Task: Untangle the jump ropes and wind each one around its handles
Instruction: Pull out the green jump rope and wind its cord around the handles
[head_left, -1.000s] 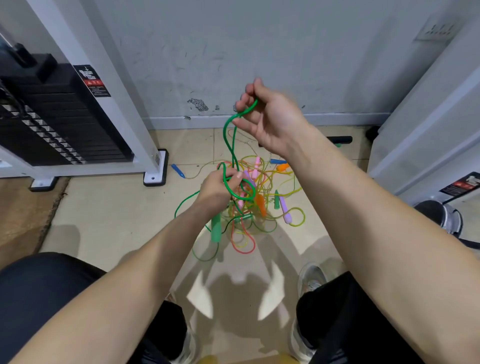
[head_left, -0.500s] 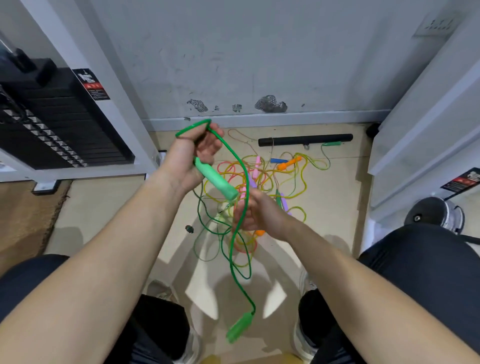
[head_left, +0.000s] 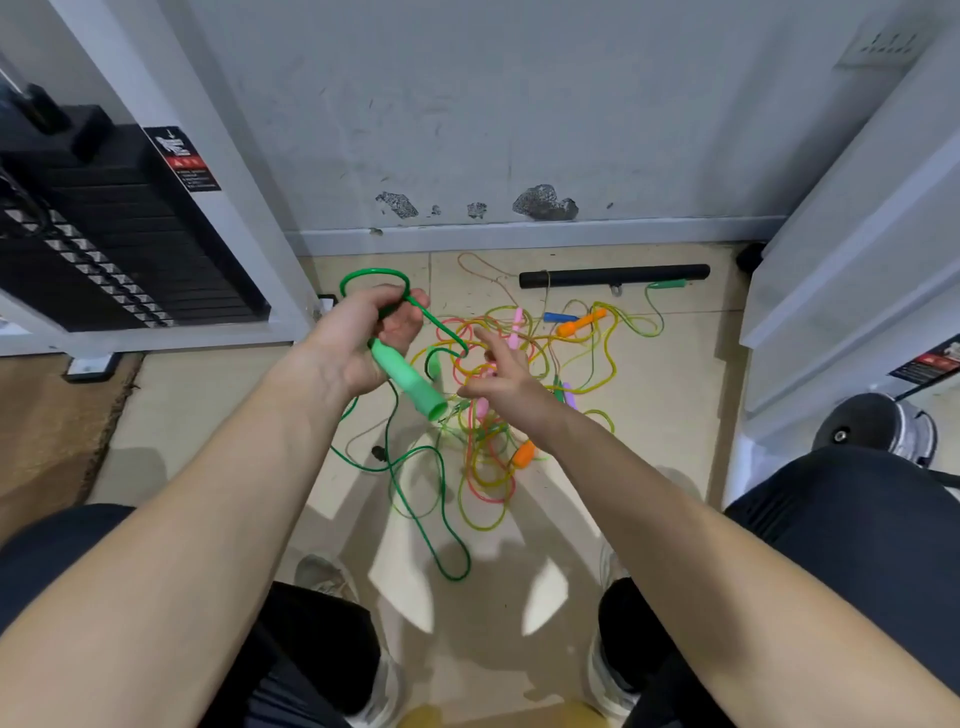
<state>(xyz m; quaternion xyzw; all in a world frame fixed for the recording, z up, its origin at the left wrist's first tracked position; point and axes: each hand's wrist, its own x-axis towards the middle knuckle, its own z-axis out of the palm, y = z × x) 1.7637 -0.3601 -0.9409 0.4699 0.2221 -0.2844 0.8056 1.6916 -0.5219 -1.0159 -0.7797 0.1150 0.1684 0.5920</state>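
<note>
Fingers (head_left: 402, 325) of the left hand (head_left: 353, 343) are clenching the green handle (head_left: 415, 387) and a green rope (head_left: 375, 270) loop, left of centre. Just right, the right hand (head_left: 501, 382) is hovering released, fingers spread, above the tangled ropes (head_left: 493, 452) on the floor (head_left: 649, 415).

Far past the fingers (head_left: 410, 304) of the left hand (head_left: 358, 343) stands a grey wall (head_left: 519, 104) with dark spots (head_left: 543, 201) where paint is chipped. A black bar (head_left: 613, 275) lies at its foot, to the right of the fingers. The floor (head_left: 208, 415) is tan tile. Left of the fingers is a stack of black weights (head_left: 104, 244) in a white frame (head_left: 218, 182), with a brown mat (head_left: 47, 415) nearby. Bright patches of light (head_left: 395, 571) lie on the floor, nearer than the fingers.
</note>
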